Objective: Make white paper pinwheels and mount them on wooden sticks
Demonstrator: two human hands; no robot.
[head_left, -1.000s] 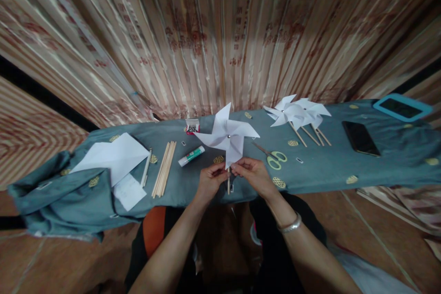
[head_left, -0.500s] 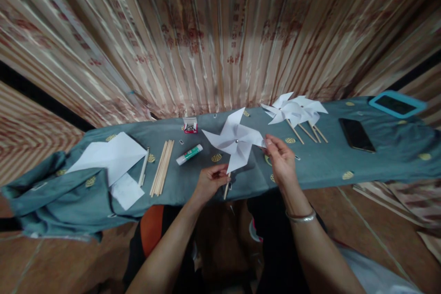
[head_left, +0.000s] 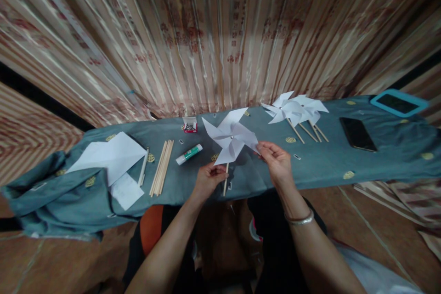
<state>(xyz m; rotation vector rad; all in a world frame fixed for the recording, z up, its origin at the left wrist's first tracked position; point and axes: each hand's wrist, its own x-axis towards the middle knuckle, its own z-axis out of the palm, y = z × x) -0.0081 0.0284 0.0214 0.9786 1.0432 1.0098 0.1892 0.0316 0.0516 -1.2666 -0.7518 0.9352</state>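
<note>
A white paper pinwheel (head_left: 237,135) with a silvery pin at its centre is held up over the middle of the table. My left hand (head_left: 210,179) is closed around its wooden stick, just under the paper blades. At the right blade, my right hand (head_left: 277,161) pinches the paper tip between thumb and fingers. To the left lie a green and white glue stick (head_left: 189,154) and an opened small red box (head_left: 190,125) of pins. A row of wooden sticks (head_left: 161,167) rests beyond the glue stick.
Finished-looking pinwheels (head_left: 296,109) lie together at the back right. A black phone (head_left: 358,134) and a blue-framed tablet (head_left: 399,102) are farther right. White paper sheets (head_left: 110,154) and a pen (head_left: 144,167) lie left on the green cloth (head_left: 320,165). A curtain (head_left: 213,41) hangs behind.
The pinwheel has shifted slightly left and its blades have turned a little. My right hand has moved left and slightly down with the blade tip. My left hand stays on the stick.
</note>
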